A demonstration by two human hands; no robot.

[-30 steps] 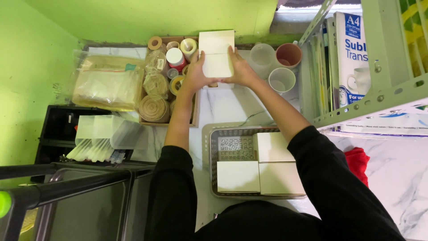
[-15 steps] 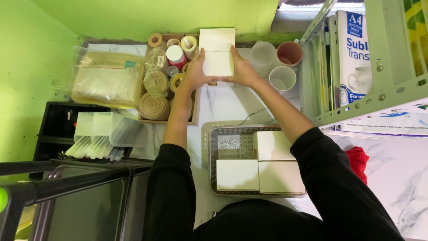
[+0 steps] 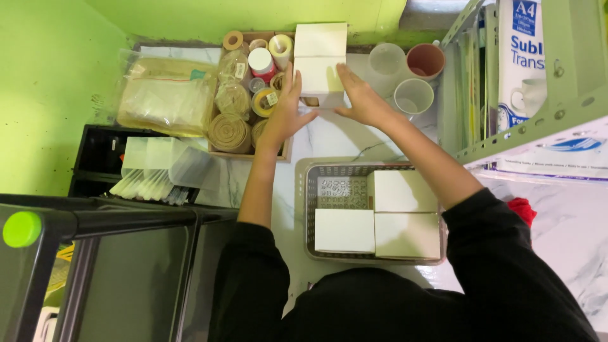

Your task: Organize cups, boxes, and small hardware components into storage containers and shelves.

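Note:
Both of my hands clasp a white box [image 3: 319, 75] on the marble counter, my left hand [image 3: 284, 109] against its left side and my right hand [image 3: 361, 98] against its right side. A second white box [image 3: 320, 39] stands just behind it, touching it, near the green wall. Close to my body a grey plastic basket [image 3: 308, 209] holds three more white boxes [image 3: 405, 191], with one bare corner at its back left.
A wooden tray [image 3: 243, 95] of tape rolls and small jars lies left of the boxes. Clear and pink cups [image 3: 413, 96] stand to the right. A metal shelf [image 3: 519, 126] with paper packs is at far right. A black tray of plastic sleeves [image 3: 158, 171] sits left.
My hands and the held box have come slightly nearer to me, away from the back box. The basket has not moved.

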